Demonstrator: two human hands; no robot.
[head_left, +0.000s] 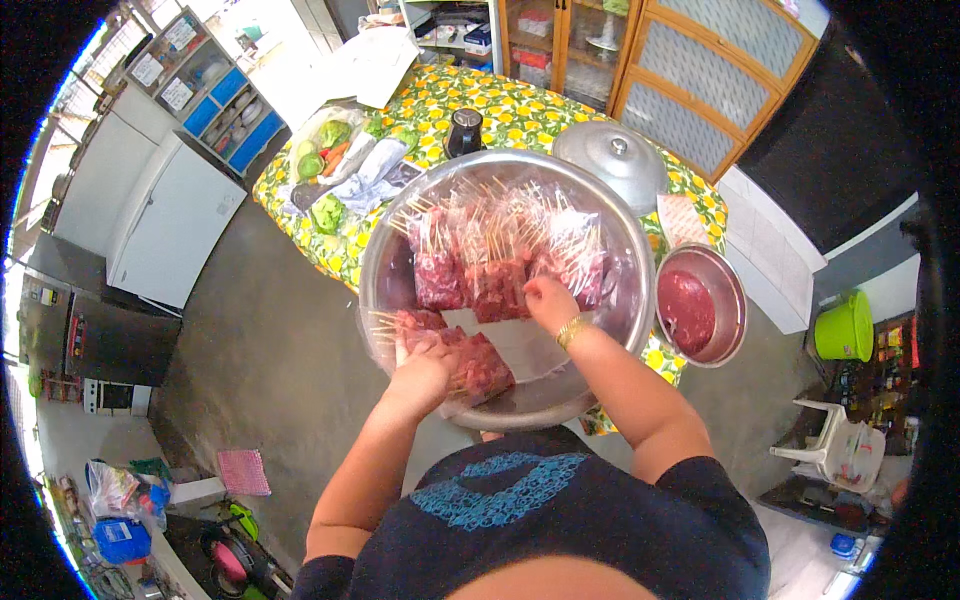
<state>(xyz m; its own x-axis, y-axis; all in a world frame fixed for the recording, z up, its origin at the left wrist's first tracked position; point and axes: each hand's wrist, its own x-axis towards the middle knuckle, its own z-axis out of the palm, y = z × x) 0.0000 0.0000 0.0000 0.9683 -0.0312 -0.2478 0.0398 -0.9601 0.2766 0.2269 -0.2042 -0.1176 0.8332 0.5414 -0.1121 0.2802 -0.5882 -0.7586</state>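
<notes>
A wide metal basin [625, 335] in front of me holds several clear plastic bags of raw meat skewers [495, 270], their wooden sticks pointing up and away. My left hand [422, 365] is closed over a bag of meat skewers [480, 365] that lies on its side at the basin's near left, sticks toward the left. Over the middle right of the basin, my right hand [550, 303] has its fingers curled together beside the upright bags. Whatever is in its fingertips is too small to make out. Pale flat pieces [520, 345] show between the two hands.
A tablecloth with yellow fruit [540, 105] covers the table. Right of the basin stands a metal bowl [738, 300] of red marinade or meat. Behind are a domed pot lid [610, 165], a black-topped container [464, 130] and bagged vegetables [330, 150].
</notes>
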